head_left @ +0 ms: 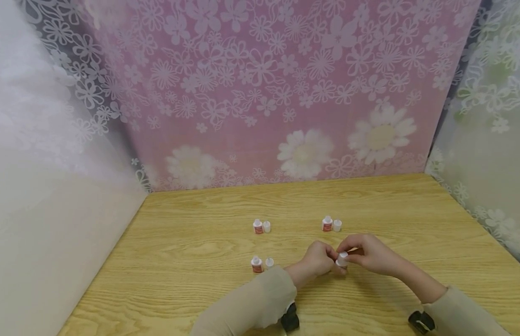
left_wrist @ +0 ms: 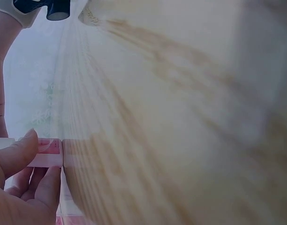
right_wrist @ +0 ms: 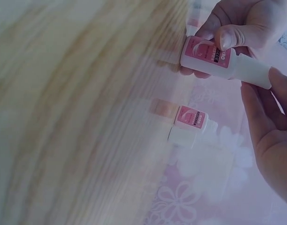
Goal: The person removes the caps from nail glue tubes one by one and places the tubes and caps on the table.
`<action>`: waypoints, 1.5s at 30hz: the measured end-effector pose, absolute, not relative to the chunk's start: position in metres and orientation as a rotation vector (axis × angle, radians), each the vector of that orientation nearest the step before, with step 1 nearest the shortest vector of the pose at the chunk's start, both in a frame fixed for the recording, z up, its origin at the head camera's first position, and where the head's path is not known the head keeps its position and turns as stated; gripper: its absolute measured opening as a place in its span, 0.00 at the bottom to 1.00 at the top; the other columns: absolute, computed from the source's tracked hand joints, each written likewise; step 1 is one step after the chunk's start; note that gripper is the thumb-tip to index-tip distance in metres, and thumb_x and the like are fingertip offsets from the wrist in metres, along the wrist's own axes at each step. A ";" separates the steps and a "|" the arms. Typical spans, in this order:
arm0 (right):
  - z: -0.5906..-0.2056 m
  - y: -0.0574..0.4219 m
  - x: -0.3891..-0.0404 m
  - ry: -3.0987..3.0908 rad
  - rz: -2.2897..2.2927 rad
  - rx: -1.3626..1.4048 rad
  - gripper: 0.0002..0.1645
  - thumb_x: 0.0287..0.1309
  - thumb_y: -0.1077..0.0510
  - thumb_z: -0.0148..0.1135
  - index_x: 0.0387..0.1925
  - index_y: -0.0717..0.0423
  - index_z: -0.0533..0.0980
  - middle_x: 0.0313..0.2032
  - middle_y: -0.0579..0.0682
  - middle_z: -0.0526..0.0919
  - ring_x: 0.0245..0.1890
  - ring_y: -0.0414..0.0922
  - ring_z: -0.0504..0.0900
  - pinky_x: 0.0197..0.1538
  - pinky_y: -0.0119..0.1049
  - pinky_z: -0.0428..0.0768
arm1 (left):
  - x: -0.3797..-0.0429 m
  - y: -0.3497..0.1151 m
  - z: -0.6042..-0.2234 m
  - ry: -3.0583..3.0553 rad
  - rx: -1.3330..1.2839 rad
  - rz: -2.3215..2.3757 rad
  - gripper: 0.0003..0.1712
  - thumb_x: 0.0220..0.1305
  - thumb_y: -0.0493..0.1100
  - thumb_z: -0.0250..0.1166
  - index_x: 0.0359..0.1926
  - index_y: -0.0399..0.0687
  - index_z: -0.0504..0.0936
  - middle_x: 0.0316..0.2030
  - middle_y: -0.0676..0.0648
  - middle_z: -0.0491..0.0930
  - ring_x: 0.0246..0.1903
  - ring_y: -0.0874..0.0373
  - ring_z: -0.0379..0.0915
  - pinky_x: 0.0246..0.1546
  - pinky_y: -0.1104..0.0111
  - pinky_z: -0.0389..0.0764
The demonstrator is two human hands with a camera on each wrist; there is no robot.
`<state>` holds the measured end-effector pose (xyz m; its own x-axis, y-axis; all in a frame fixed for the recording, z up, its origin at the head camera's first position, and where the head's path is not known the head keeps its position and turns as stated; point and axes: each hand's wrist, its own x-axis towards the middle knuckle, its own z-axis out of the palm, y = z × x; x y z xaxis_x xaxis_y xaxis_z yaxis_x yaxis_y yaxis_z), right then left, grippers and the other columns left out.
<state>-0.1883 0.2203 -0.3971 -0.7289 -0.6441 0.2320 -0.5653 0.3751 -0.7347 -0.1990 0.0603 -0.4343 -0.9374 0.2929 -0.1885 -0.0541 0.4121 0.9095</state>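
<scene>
My left hand [head_left: 317,260] grips a small white glue bottle [right_wrist: 207,56] with a pink-red label between thumb and fingers. The bottle stands upright on the wooden table, its base at the tabletop. On its top sits a white cap [right_wrist: 253,72], pinched by the thumb and fingertips of my right hand [head_left: 374,255]. Whether the cap is loose or screwed down cannot be told. In the left wrist view, my left thumb and fingers [left_wrist: 47,187] hold the bottle's body from both sides, covering part of the label.
Behind the hands stands another glue bottle [head_left: 327,224] with a loose cap [head_left: 337,226] beside it. Two more bottles, a far one [head_left: 258,228] and a near one [head_left: 256,266], stand left with caps next to them. Flower-patterned sheets [head_left: 243,93] enclose the table [head_left: 192,298].
</scene>
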 end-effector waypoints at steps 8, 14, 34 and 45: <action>-0.400 0.221 -0.188 2.542 -1.297 -0.919 0.14 0.49 0.55 0.64 0.34 0.61 0.73 0.33 0.51 0.77 0.36 0.40 0.77 0.36 0.33 0.76 | -0.200 0.061 -0.434 2.358 0.197 1.513 0.11 0.31 0.30 0.75 0.14 0.41 0.78 0.13 0.54 0.72 0.16 0.66 0.62 0.16 0.74 0.63; -0.402 0.217 -0.187 2.683 -1.222 -0.840 0.13 0.46 0.52 0.66 0.25 0.54 0.71 0.25 0.42 0.75 0.28 0.36 0.75 0.31 0.30 0.76 | -0.201 0.061 -0.436 2.358 0.190 1.509 0.10 0.33 0.30 0.74 0.14 0.42 0.79 0.14 0.54 0.74 0.17 0.65 0.62 0.16 0.74 0.64; -0.401 0.223 -0.190 2.435 -1.329 -1.096 0.10 0.51 0.70 0.57 0.37 0.63 0.77 0.36 0.55 0.79 0.35 0.42 0.78 0.33 0.34 0.76 | -0.201 0.061 -0.434 2.341 0.189 1.541 0.11 0.30 0.29 0.75 0.15 0.40 0.80 0.13 0.54 0.75 0.16 0.66 0.65 0.17 0.75 0.65; -0.400 0.216 -0.186 2.547 -1.309 -0.849 0.15 0.49 0.55 0.64 0.34 0.61 0.72 0.34 0.51 0.76 0.38 0.45 0.77 0.38 0.35 0.76 | -0.201 0.061 -0.435 2.384 0.192 1.484 0.09 0.31 0.31 0.75 0.15 0.42 0.81 0.14 0.55 0.74 0.18 0.67 0.62 0.18 0.75 0.64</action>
<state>-0.1859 0.2165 -0.3999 -0.8273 -0.5496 0.1161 -0.4144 0.4577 -0.7866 -0.2008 0.0606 -0.4346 -0.9380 0.2817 -0.2022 -0.0571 0.4497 0.8914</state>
